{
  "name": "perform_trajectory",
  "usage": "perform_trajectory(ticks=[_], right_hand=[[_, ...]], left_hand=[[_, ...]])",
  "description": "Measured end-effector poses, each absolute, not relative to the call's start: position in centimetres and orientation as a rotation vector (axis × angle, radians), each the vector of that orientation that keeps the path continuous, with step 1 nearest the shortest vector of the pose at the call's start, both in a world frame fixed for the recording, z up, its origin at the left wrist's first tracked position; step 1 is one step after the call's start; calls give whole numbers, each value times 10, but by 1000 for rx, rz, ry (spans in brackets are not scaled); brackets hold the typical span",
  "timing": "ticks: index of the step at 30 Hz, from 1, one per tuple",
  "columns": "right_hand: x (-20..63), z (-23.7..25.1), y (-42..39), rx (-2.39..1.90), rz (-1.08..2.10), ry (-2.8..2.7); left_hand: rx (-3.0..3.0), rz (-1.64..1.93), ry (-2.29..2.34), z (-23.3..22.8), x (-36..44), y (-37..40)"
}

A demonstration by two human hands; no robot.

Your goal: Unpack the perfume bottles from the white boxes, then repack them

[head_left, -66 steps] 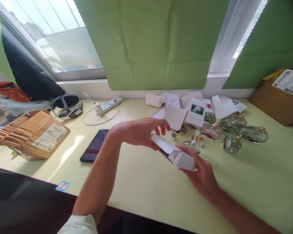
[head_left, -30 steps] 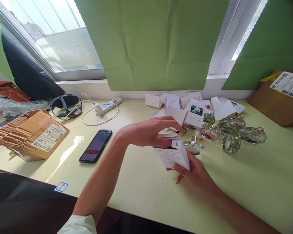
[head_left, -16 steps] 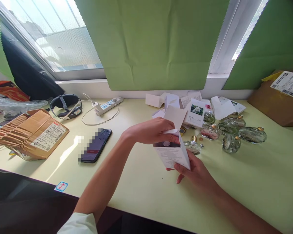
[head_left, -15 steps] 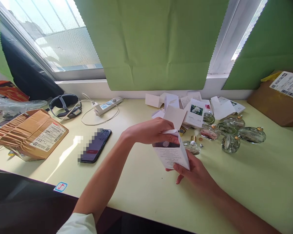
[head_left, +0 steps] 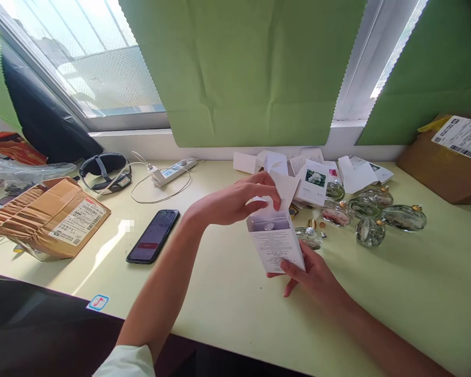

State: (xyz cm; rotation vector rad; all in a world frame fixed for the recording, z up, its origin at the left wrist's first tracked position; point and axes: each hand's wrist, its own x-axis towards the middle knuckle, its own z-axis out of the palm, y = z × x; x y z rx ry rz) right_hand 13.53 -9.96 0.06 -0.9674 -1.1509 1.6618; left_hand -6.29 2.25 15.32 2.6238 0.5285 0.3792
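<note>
- While held upright just above the tabletop (head_left: pixel 227 293), white box (head_left: pixel 277 246) with small print on its near face, top open, a round cap visible inside.
- Right hand (head_left: pixel 317 280) under and behind the box, grip closed on its lower right side, thumb pressed on the printed face.
- Left hand (head_left: pixel 235 201) just above the box's open top, fingers pinched on the raised white top flap (head_left: pixel 269 205).
- Beyond the box, a heap of white cartons and leaflets (head_left: pixel 310 175), one showing a flower picture.
- Right of the heap, a cluster of round glass bottles (head_left: pixel 377 214) with gold necks, lying on the tabletop.
- Small gold and silver caps (head_left: pixel 316 226) scattered just behind the box, near the closest bottle.
- Left of the arms, a dark phone (head_left: pixel 154 243) flat on the tabletop, screen up.
- Farther left, a torn brown parcel (head_left: pixel 51 214) with a shipping label.
- Behind the phone, a white power strip (head_left: pixel 175 170) with a thin cable looped beside it, and a black headband-like device (head_left: pixel 104 168) near the window sill.
- At far right, a second cardboard box (head_left: pixel 447 162) with a label, well apart from the hands.
- Near the front edge, a small blue-rimmed sticker (head_left: pixel 99 302).
- Green paper sheets (head_left: pixel 243 68) hung over the window behind.
</note>
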Motion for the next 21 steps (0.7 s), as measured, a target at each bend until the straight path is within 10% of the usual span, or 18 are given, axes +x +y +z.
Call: perform_trajectory(ticks=[21], right_hand=[[133,1,-103,-1126,1783,-1285]], left_hand=[[2357,170,812,114,-90,44]])
